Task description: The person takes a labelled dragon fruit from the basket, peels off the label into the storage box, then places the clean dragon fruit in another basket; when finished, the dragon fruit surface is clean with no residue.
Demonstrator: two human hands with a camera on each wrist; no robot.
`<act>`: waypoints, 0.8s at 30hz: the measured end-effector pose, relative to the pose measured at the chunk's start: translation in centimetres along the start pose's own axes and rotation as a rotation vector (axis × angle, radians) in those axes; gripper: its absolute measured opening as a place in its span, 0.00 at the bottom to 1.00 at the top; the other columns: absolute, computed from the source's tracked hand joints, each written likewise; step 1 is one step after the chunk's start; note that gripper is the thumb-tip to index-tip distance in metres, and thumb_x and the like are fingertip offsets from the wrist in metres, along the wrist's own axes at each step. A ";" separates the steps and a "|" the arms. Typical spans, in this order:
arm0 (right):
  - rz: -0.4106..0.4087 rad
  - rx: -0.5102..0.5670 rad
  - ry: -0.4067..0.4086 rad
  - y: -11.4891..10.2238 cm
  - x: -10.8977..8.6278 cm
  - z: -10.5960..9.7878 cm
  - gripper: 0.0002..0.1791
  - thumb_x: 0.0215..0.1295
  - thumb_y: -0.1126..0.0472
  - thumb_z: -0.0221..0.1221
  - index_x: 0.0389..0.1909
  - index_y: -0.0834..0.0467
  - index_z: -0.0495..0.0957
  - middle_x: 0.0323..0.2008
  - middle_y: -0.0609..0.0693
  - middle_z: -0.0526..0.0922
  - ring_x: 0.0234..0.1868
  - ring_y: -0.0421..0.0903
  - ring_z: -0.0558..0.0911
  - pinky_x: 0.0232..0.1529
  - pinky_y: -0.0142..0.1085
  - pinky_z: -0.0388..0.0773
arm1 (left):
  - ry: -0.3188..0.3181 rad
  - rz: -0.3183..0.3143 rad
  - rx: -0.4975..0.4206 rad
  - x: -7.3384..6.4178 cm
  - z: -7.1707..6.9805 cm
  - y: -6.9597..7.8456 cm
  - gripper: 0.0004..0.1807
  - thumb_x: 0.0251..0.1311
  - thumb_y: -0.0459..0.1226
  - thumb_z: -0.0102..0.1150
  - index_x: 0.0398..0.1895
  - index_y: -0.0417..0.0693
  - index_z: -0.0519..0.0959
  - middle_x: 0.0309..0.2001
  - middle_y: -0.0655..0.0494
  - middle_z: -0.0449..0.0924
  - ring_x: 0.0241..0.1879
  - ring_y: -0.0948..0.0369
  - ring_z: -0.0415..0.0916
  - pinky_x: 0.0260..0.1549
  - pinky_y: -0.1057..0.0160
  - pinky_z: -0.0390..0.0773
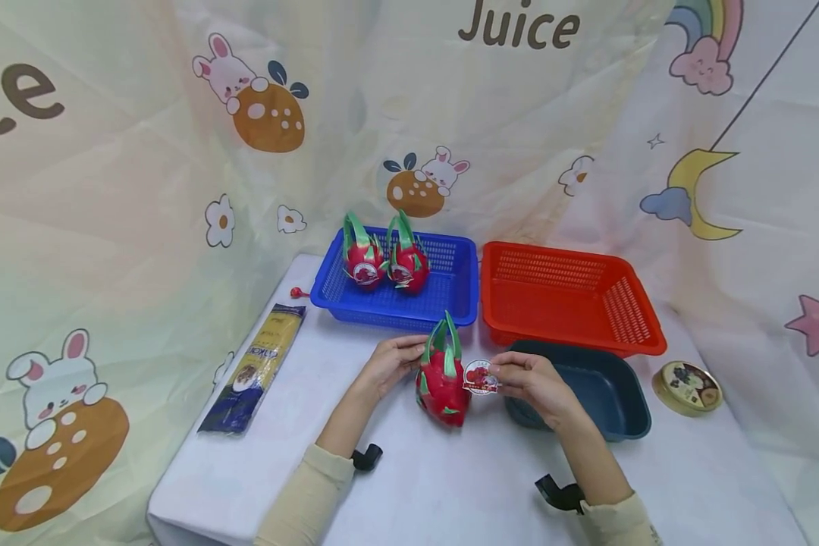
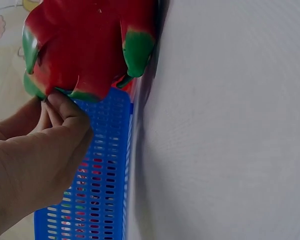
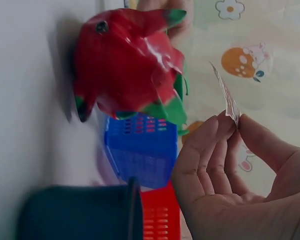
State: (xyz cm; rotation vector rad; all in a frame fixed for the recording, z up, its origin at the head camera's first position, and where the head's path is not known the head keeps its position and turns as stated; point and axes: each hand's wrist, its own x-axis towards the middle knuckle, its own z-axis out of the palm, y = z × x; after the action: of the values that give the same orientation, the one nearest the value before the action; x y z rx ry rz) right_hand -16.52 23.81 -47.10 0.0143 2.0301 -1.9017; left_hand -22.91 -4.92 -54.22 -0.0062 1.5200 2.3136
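Note:
A red dragon fruit (image 1: 444, 390) with green-tipped scales lies on the white table, its long green leaves pointing away from me. My left hand (image 1: 393, 362) pinches one of its green scale tips from the left, which the left wrist view shows closely. Between thumb and fingers my right hand (image 1: 534, 383) holds a round sticker (image 1: 481, 377) with a red fruit picture and a banner. In the right wrist view the sticker (image 3: 229, 100) appears edge-on, apart from the fruit (image 3: 127, 62). Two more dragon fruits (image 1: 366, 265), bearing similar stickers, sit in the blue basket (image 1: 453, 284).
A red basket (image 1: 553, 299) stands right of the blue one. In front of it is a dark teal basin (image 1: 607, 394), close to my right hand. A round tin (image 1: 687, 387) sits at the far right. A noodle-like packet (image 1: 252, 371) and a small red object (image 1: 296, 293) lie left.

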 end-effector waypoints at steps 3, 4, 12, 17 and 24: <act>-0.011 -0.030 -0.026 -0.7 -0.2 -0.7 0.19 0.72 0.59 0.65 0.54 0.69 0.79 0.47 0.55 0.84 0.48 0.51 0.83 0.54 0.46 0.86 | -0.003 0.000 0.006 -0.1 -0.1 0.0 0.21 0.72 0.26 0.56 0.66 0.27 0.75 0.49 0.48 0.87 0.43 0.61 0.85 0.44 0.65 0.85; -0.012 -0.041 -0.029 -1.0 -0.3 -0.9 0.19 0.72 0.59 0.65 0.54 0.69 0.78 0.47 0.55 0.84 0.48 0.51 0.83 0.53 0.46 0.86 | -0.004 -0.001 0.009 -0.1 -0.1 -0.1 0.21 0.72 0.26 0.56 0.66 0.27 0.75 0.49 0.48 0.87 0.44 0.62 0.85 0.44 0.65 0.85; 0.006 -0.088 -0.050 -2.4 0.5 -3.1 0.19 0.76 0.60 0.60 0.56 0.71 0.74 0.49 0.57 0.81 0.47 0.50 0.83 0.50 0.40 0.87 | -0.010 0.007 0.016 -0.2 -0.3 0.1 0.20 0.73 0.28 0.56 0.66 0.29 0.76 0.51 0.47 0.86 0.45 0.61 0.85 0.45 0.65 0.85; 0.062 -0.128 -0.084 -2.1 1.6 -4.3 0.21 0.78 0.57 0.57 0.60 0.71 0.72 0.52 0.58 0.80 0.48 0.49 0.84 0.54 0.42 0.86 | 0.005 0.003 0.029 -0.4 -0.6 0.3 0.20 0.73 0.27 0.55 0.65 0.28 0.76 0.51 0.47 0.86 0.44 0.61 0.84 0.44 0.65 0.84; 0.146 -0.112 -0.035 -0.6 2.4 -6.3 0.21 0.81 0.62 0.49 0.63 0.76 0.69 0.49 0.55 0.81 0.44 0.45 0.85 0.53 0.43 0.86 | -0.028 -0.002 0.000 -0.2 -0.3 0.2 0.21 0.72 0.26 0.56 0.65 0.27 0.75 0.53 0.42 0.85 0.42 0.61 0.84 0.44 0.65 0.85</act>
State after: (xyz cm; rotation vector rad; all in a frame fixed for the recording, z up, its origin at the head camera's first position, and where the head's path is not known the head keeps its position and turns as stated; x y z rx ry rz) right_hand -20.50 29.29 -46.98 0.0978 2.0499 -1.6877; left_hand -22.85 -5.34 -54.12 0.0243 1.5058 2.3027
